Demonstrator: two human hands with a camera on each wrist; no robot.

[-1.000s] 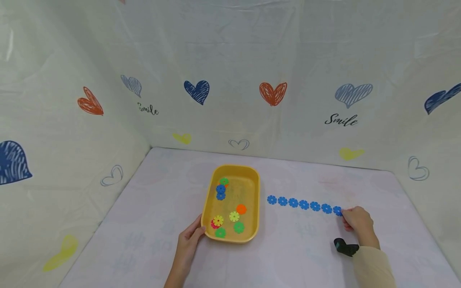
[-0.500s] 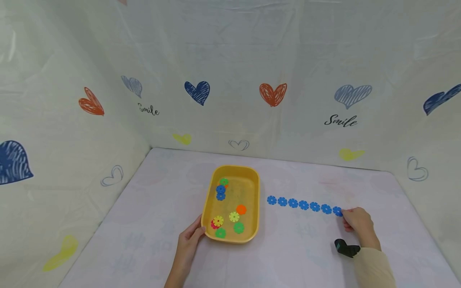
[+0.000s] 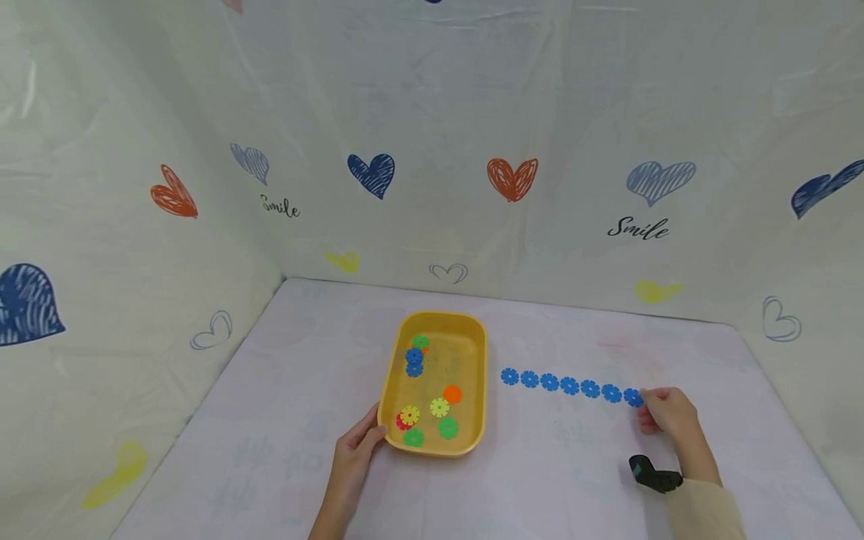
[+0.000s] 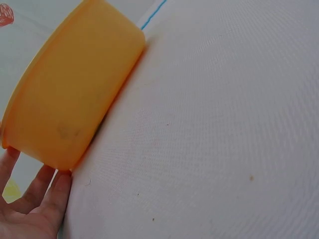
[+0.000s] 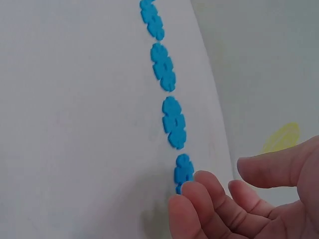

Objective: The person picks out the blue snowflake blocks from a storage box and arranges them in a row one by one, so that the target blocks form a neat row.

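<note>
Seven-slot-like detail aside, several blue notched plastic discs [image 3: 570, 385] lie in a straight row on the table, right of a yellow tray [image 3: 483, 375]. My left hand [image 3: 352, 452] grips the tray's near left corner, its thumb by the rim; in the left wrist view its fingers [image 4: 35, 191] meet the outer wall. My right hand [image 3: 668, 412] is at the row's right end, beside the last blue disc [image 5: 183, 172]. In the right wrist view the thumb stands apart from the loosely bent fingers, whose tips partly cover that disc; whether they touch it I cannot tell.
Inside the tray lie loose discs: blue ones [image 3: 414, 362], green ones [image 3: 448, 428], yellow ones [image 3: 439, 407], an orange one [image 3: 452, 394] and a partly covered red one. A black strap-like piece [image 3: 653, 474] is at the right wrist. A white curtain [image 3: 432, 90] with hearts stands behind the table.
My right wrist and forearm have shifted slightly right and nearer, while the fingertips stay by the last blue disc. The left hand, tray and row have stayed put.
</note>
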